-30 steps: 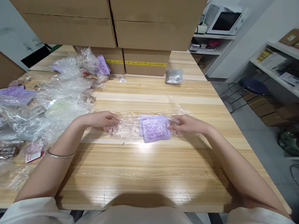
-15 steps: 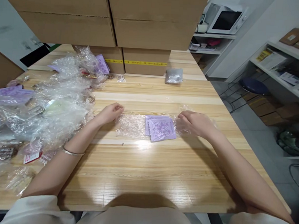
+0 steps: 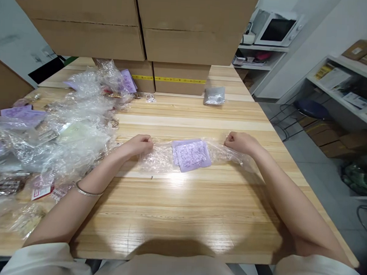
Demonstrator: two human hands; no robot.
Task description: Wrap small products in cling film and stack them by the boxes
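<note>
A crinkled clear plastic bag (image 3: 159,157) stretches across the table between my hands. Two overlapping purple patterned packets (image 3: 193,155) lie at its middle, apparently under or inside the film. My left hand (image 3: 142,145) is closed on the bag's left end, fingertips curled under. On the other side my right hand (image 3: 240,142) makes a fist around the bag's right part, and loose film trails below that wrist. How the film is folded around the packets is hard to make out.
A heap of clear plastic wrappers (image 3: 82,124) covers the table's left side, with more purple packets (image 3: 23,114) among it. Cardboard boxes (image 3: 180,78) are stacked at the back. A small grey packet (image 3: 214,96) lies at the back right. Shelves hold a microwave (image 3: 277,29).
My right hand has moved right and up, closing into a fist and drawing film out. The left hand has shifted slightly right, its fingers closing on the bag. The packets moved right, then back left.
</note>
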